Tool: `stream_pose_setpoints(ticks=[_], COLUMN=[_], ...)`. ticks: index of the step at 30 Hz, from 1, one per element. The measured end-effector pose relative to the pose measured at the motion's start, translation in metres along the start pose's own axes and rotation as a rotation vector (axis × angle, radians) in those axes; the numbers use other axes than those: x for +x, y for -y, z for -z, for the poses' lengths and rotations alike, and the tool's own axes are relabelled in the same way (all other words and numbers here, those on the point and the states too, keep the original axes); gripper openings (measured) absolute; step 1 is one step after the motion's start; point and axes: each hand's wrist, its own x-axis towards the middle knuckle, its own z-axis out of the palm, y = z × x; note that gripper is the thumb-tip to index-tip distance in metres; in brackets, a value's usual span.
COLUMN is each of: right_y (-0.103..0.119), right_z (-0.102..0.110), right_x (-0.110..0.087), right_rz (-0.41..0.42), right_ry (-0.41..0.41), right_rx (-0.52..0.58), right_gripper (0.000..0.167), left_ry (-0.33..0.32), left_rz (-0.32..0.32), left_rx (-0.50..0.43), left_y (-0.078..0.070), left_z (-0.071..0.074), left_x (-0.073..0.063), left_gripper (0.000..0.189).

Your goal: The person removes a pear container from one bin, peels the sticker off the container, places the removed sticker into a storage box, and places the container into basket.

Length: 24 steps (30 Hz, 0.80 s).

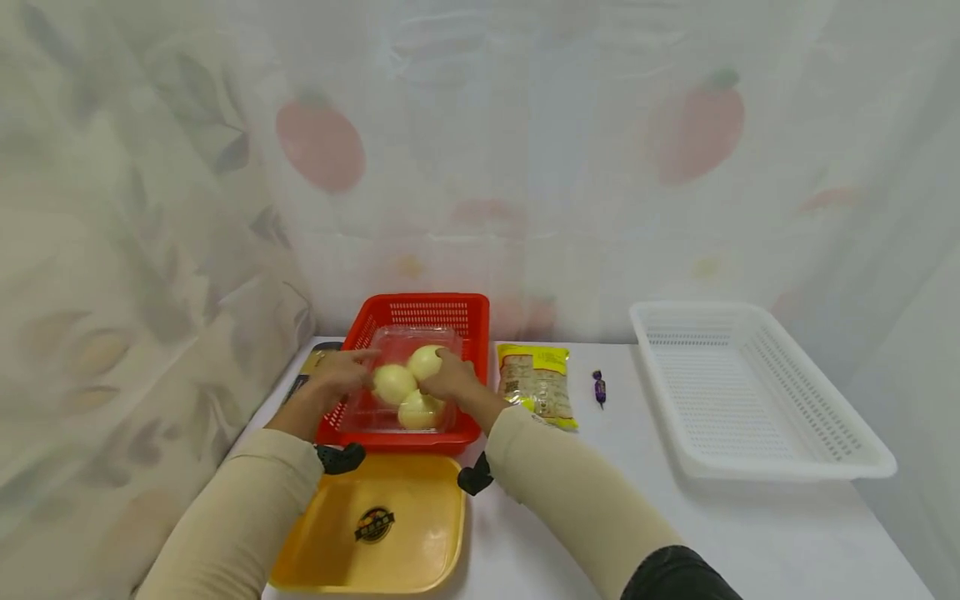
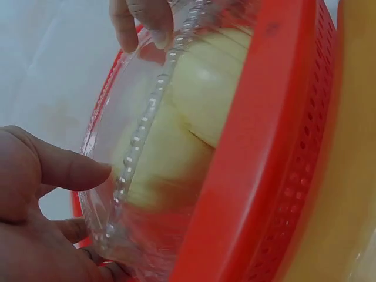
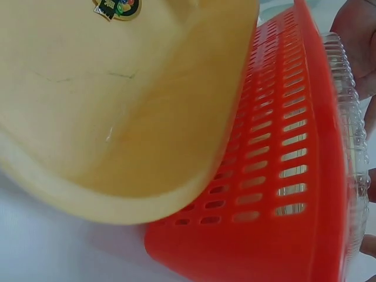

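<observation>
A clear plastic box [image 1: 360, 421] with ribbed edges lies in the red basket [image 1: 471, 321]. Three pale peeled onions [image 1: 393, 384] show through its plastic. At the box's left side is my left hand [image 1: 339, 382]; in the left wrist view its thumb [image 2: 76, 170] touches the rim while the other fingers curl below it. My right hand [image 1: 455, 379] grips the right side, its bent fingertips [image 2: 157, 36] at the ribbed rim. Fingers also show past the basket's edge in the right wrist view, partly cut off by the frame.
In front of the basket is a yellow tray [image 1: 420, 533]. To the right lie a yellow-and-clear food packet [image 1: 536, 383] and a purple-wrapped candy [image 1: 599, 388]. A white basket [image 1: 757, 462] stands farther right. A dark-and-gold package [image 1: 318, 358] lies partly hidden behind my left hand. Curtains hang behind and left.
</observation>
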Motion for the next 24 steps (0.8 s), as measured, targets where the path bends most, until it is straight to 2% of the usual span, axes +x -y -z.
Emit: stream_pose_setpoints(ticks=[7, 15, 18, 24], right_y=[0.001, -0.001, -0.002, -0.001], right_z=[-0.003, -0.007, -0.005, 0.002], right_x=[-0.002, 0.0, 0.0, -0.003], right_rz=[-0.018, -0.034, -0.03, -0.035], right_ry=[0.003, 0.016, 0.022, 0.056], right_rx=[-0.032, -0.071, -0.043, -0.029], right_gripper=[0.073, 0.075, 0.076, 0.076], left_ry=[0.087, 0.091, 0.101, 0.113], left_rz=[0.011, -0.004, -0.022, -0.01], left_rx=[0.002, 0.012, 0.012, 0.039], left_y=[0.003, 0.006, 0.007, 0.003], left_z=[-0.008, -0.012, -0.011, -0.01], left_x=[0.0, -0.001, -0.002, -0.003], left_gripper=[0.066, 0.066, 0.067, 0.064])
